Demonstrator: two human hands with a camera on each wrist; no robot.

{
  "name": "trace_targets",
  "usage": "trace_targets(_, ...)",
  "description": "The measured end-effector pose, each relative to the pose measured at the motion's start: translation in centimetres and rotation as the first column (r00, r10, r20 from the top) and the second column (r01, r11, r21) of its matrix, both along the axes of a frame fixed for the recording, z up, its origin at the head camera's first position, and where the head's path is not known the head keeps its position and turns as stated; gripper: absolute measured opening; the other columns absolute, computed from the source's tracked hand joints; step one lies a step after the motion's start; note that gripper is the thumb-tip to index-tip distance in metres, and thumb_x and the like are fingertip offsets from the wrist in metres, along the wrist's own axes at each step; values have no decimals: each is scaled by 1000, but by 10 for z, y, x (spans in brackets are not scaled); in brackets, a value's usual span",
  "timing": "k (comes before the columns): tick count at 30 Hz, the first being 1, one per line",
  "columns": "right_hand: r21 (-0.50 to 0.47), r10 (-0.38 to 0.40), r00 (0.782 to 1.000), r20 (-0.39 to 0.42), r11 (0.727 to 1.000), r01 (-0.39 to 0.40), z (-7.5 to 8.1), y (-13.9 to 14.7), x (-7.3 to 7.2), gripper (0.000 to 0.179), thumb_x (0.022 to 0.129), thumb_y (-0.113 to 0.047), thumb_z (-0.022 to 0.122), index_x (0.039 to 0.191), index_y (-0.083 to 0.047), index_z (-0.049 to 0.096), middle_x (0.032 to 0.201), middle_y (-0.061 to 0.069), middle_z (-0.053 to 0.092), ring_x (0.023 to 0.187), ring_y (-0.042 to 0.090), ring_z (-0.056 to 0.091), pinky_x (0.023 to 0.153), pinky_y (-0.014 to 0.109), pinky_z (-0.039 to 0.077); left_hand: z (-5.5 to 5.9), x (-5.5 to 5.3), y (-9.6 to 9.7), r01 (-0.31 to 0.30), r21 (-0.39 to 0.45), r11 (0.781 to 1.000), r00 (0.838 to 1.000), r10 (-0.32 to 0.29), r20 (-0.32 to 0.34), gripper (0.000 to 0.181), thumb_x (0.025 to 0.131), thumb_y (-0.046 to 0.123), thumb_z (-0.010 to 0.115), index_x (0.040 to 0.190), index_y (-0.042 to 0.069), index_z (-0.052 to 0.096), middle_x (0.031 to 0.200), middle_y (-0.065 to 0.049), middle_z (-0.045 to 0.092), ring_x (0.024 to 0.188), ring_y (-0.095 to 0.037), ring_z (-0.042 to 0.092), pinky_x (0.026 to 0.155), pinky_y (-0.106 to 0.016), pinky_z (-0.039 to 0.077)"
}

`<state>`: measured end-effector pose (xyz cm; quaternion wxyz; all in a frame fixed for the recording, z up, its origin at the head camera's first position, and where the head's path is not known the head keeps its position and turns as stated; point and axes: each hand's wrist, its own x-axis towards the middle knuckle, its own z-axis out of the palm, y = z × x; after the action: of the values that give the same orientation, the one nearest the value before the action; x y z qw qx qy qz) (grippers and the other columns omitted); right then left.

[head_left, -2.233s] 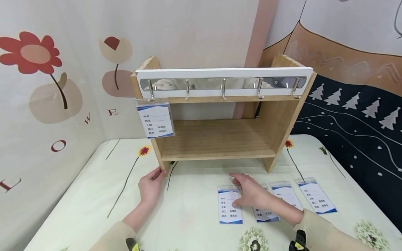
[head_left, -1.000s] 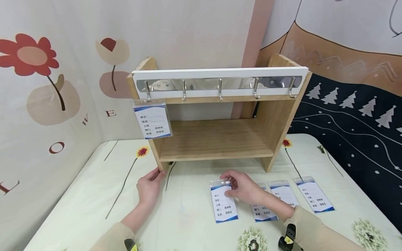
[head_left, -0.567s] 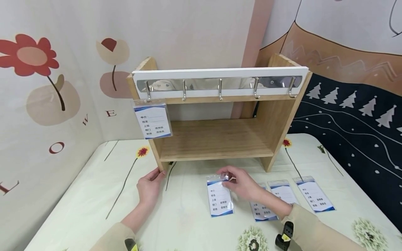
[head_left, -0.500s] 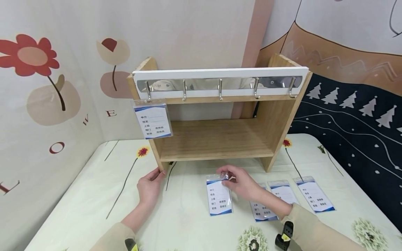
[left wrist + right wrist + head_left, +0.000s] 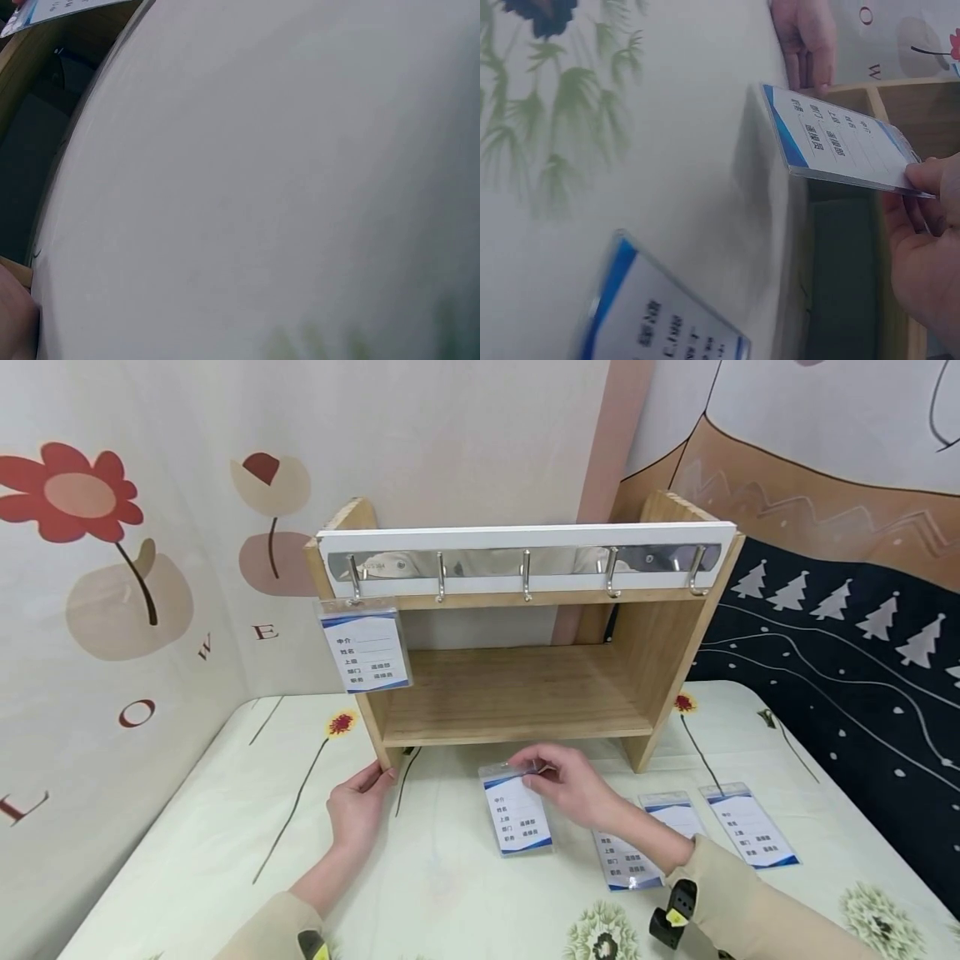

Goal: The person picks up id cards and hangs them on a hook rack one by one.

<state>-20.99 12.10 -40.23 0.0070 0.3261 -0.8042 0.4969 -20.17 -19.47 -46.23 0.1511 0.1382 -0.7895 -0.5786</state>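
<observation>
My right hand [image 5: 573,787] pinches the top edge of a clear-sleeved name badge [image 5: 517,814], thumb on its printed front. In the right wrist view this badge [image 5: 832,139] is tilted and raised off the tabletop, close to the shelf front. My left hand [image 5: 358,810] grips the foot of the left side panel of a wooden shelf [image 5: 517,693]. Across the shelf's top front runs a white rail [image 5: 483,583] with several metal hooks. Another badge [image 5: 366,652] hangs from the leftmost hook; the other hooks hold nothing.
On the flower-print tablecloth [image 5: 442,877] lie three more badges: one badge [image 5: 628,867] partly under my right forearm, a second badge [image 5: 675,814] beside it, and a third badge [image 5: 753,831] at the right. Printed curtains [image 5: 480,435] stand behind and at both sides.
My right hand, earlier spread over the leftmost badge on the table, has taken its top edge, lifted it and moved it left and toward the shelf. The left hand stays at the shelf's foot.
</observation>
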Motion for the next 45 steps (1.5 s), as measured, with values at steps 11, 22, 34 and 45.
trace_targets(11, -59, -42, 995, -91, 998, 37, 35, -7, -6, 29, 94, 13, 64, 118, -2, 71, 112, 9, 71, 101, 24, 66, 85, 29, 58, 0, 1, -1, 8, -2, 1000, 1000, -8, 2, 36, 98, 12, 69, 131, -3, 66, 121, -21, 69, 115, -30, 66, 75, -4, 48)
trace_targets(22, -215, -95, 976, -196, 975, 52, 70, -22, -23, 28, 95, 13, 62, 119, 2, 70, 114, 12, 71, 90, 23, 61, 74, 22, 52, 1, 1, -2, 6, 4, 1000, 1000, -6, 12, 36, 98, 12, 69, 131, -2, 66, 121, -21, 69, 116, -31, 66, 76, -6, 49)
trace_targets(34, -380, -83, 948, -308, 924, -42, 92, -52, -30, 26, 95, 14, 60, 117, 3, 71, 111, 12, 70, 90, 21, 58, 71, 22, 48, 1, 1, -1, 6, 4, 1000, 1000, -6, 15, 36, 98, 13, 69, 131, -2, 67, 122, -21, 69, 115, -29, 66, 79, -10, 52)
trace_targets(45, -398, -89, 914, -397, 914, -84, 111, -71, -33, 25, 96, 13, 61, 117, 4, 71, 111, 12, 70, 88, 18, 55, 68, 23, 43, 2, 1, 0, 2, 2, 1000, 1000, -2, 10, 34, 98, 11, 69, 130, -2, 68, 120, -21, 70, 112, -27, 67, 76, -7, 48)
